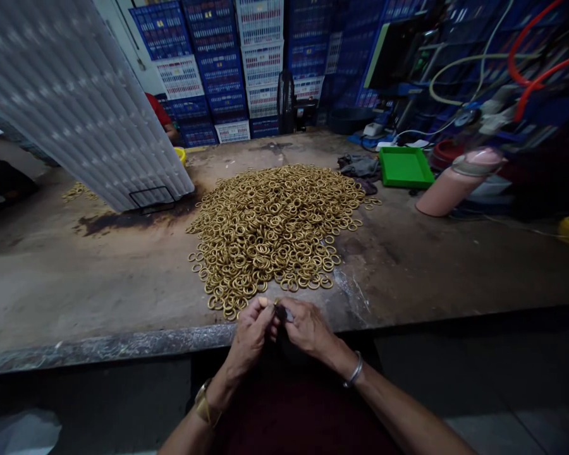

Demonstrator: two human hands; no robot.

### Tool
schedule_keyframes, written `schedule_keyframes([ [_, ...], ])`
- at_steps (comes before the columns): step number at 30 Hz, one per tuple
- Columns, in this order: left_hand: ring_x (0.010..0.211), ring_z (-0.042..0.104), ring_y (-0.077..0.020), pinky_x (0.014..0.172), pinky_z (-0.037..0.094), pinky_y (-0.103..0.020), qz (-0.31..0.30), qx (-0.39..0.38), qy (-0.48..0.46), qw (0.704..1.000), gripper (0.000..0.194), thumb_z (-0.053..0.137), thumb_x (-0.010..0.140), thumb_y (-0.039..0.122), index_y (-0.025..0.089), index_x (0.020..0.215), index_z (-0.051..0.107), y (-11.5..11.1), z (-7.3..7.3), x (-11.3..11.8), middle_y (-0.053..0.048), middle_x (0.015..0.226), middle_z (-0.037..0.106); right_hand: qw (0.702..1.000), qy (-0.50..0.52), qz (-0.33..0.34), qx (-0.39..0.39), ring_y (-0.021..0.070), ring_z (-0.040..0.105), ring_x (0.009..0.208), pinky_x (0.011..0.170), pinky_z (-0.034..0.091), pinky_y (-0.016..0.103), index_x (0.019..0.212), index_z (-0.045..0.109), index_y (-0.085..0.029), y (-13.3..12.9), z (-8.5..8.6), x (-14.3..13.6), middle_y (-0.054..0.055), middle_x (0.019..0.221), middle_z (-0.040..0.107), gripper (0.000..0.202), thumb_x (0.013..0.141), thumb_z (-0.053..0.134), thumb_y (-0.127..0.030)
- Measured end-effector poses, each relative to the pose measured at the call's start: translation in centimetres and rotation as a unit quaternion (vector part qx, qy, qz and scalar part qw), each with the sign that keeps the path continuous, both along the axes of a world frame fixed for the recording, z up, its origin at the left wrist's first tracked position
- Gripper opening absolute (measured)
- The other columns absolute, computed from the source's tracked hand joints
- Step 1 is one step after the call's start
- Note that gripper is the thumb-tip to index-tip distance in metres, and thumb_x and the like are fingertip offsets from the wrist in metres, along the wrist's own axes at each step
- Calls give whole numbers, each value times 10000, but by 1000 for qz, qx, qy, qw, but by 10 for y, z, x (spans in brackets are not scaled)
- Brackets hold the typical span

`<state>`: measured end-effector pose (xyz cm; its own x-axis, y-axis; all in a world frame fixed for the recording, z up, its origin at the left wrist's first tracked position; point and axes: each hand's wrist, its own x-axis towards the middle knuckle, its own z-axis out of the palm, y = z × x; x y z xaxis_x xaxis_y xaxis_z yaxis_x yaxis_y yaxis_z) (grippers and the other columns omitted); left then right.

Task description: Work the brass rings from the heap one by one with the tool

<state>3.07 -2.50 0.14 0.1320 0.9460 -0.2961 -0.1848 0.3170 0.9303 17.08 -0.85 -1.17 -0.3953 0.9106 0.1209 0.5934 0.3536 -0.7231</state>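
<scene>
A large pile of brass-coloured rings [275, 221] lies on the table [146, 278], spread close to its front edge. Just below the pile, my left hand [253, 328] is closed in a pinch on a small brass-coloured ring, mostly hidden by the fingers. My right hand [306, 325] meets it fingertip to fingertip, wrapped round a small dark tool [284, 313] with a greyish end. What kind of tool it is cannot be made out. A gold watch is on the left wrist and a silver bangle on the right.
Stacked white trays [90, 101] lean at the left, with a few rings behind. A green tray [406, 167], dark cloth [359, 165] and pink cylinder [459, 180] stand at the right. Blue and white crates [220, 69] line the back; a person's red sleeve [157, 110] shows behind the trays.
</scene>
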Motion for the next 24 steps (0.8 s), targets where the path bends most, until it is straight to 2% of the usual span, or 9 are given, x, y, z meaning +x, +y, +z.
schedule_keyframes([
  [4, 443, 410, -48, 445, 349, -174, 0, 19, 26, 999, 318, 559, 748, 465, 164, 684, 480, -3, 6, 1, 46, 571, 478, 998, -70, -10, 3, 126, 500, 590, 551, 303, 220, 763, 565, -185, 1, 2, 0, 13, 664, 592, 196, 689, 408, -94],
  [6, 439, 406, -49, 441, 347, -174, -18, 21, 25, 999, 316, 556, 756, 453, 163, 657, 480, -7, 11, 2, 50, 548, 465, 993, -109, -34, -3, 133, 519, 602, 548, 298, 224, 812, 572, -185, 5, 2, 1, 19, 682, 607, 208, 692, 422, -106],
  [10, 463, 458, -68, 459, 389, -195, -72, -26, -51, 996, 276, 578, 752, 425, 166, 690, 506, -14, 16, 5, 30, 572, 521, 985, -139, -103, 15, 142, 555, 667, 579, 317, 221, 888, 574, -192, 12, 0, 12, 24, 742, 629, 236, 709, 438, -120],
  [13, 598, 546, -111, 482, 421, -211, -50, -63, -132, 988, 255, 631, 716, 391, 159, 740, 527, -13, 12, 6, -30, 746, 602, 980, -106, -161, 57, 145, 567, 745, 648, 352, 219, 918, 571, -191, 19, -4, 29, 29, 809, 636, 244, 729, 436, -117],
  [16, 767, 582, -162, 524, 437, -219, -18, -93, -178, 979, 224, 668, 692, 322, 143, 741, 544, -9, 6, 6, -85, 906, 619, 962, -96, -242, 79, 164, 565, 823, 700, 377, 240, 949, 557, -180, 25, -9, 52, 53, 902, 629, 220, 763, 444, -150],
  [20, 699, 578, -152, 504, 427, -223, 0, -122, -214, 969, 195, 662, 689, 293, 137, 722, 551, -4, 5, 6, -74, 831, 623, 952, -147, -263, 59, 183, 557, 886, 716, 386, 258, 1027, 530, -183, 30, -14, 72, 70, 981, 608, 242, 793, 479, -215],
  [24, 623, 543, -116, 479, 411, -207, -10, -152, -272, 950, 215, 659, 675, 255, 148, 847, 588, -2, 4, 5, -34, 746, 592, 937, -223, -267, 32, 180, 562, 814, 643, 370, 256, 1024, 541, -218, 31, -10, 70, 59, 952, 588, 228, 803, 497, -249],
])
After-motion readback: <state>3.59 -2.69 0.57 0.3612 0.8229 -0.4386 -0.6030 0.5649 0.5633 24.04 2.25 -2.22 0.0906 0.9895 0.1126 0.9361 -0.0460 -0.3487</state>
